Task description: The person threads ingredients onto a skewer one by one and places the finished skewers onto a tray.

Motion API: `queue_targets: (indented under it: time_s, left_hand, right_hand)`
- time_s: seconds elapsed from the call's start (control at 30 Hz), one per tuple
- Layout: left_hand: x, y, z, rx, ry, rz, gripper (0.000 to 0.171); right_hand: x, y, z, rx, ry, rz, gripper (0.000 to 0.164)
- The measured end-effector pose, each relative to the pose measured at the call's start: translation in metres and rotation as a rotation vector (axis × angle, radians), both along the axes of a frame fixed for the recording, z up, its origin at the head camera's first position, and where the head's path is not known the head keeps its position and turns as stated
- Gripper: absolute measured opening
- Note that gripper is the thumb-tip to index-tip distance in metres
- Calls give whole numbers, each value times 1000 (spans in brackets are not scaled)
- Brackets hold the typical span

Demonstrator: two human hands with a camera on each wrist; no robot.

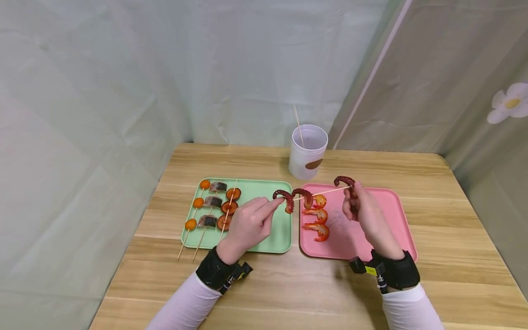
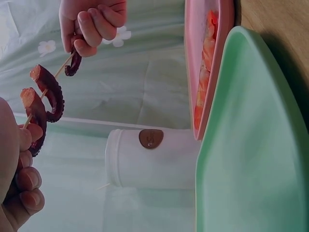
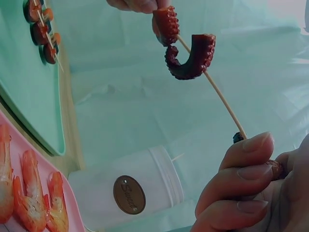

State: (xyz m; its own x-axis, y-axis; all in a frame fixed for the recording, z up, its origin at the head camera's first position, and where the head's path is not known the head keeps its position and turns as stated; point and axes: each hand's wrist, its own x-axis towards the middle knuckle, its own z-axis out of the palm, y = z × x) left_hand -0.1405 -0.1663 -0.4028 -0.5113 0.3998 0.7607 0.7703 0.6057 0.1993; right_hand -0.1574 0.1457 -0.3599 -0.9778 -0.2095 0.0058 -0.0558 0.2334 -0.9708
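Above the two trays, my left hand (image 1: 250,221) grips a thin wooden skewer (image 1: 326,192) near one end. Two curled, dark red octopus tentacles (image 2: 50,92) are threaded on it, the nearer one right at my left fingertips. At the skewer's other end, my right hand (image 1: 368,214) pinches a third octopus tentacle (image 1: 343,180) between thumb and fingers. The skewer's end meets this piece at the fingers, which hide much of it in the right wrist view. A bare length of skewer shows between the third piece and the other two.
The green tray (image 1: 277,243) bears skewers of orange balls (image 1: 198,202), fish pieces (image 1: 212,201) and mushroom slices (image 1: 229,208). Beside it, several shrimp (image 1: 316,215) lie on the pink tray (image 1: 389,206). Behind them stands a white cup (image 1: 303,160) with a skewer leaning in it.
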Motion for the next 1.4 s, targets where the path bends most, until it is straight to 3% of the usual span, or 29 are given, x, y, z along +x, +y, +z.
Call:
queue_targets:
  time_s: [0.27, 0.73, 0.93, 1.17, 1.4]
  left_hand:
    - [1, 0, 0, -11, 23, 1, 31]
    - [0, -1, -1, 8, 97, 12, 35]
    - [0, -1, 0, 18, 146, -14, 31]
    - [1, 1, 1, -1, 171, -51, 33]
    - [1, 1, 0, 20, 162, -33, 32]
  right_hand:
    - [5, -10, -1, -34, -31, 20, 57]
    - [13, -22, -2, -124, 28, 45, 64]
    - [15, -19, 2, -261, -45, 112, 65]
    - [21, -27, 3, -40, 37, 175, 69]
    - [21, -30, 1, -20, 24, 192, 70]
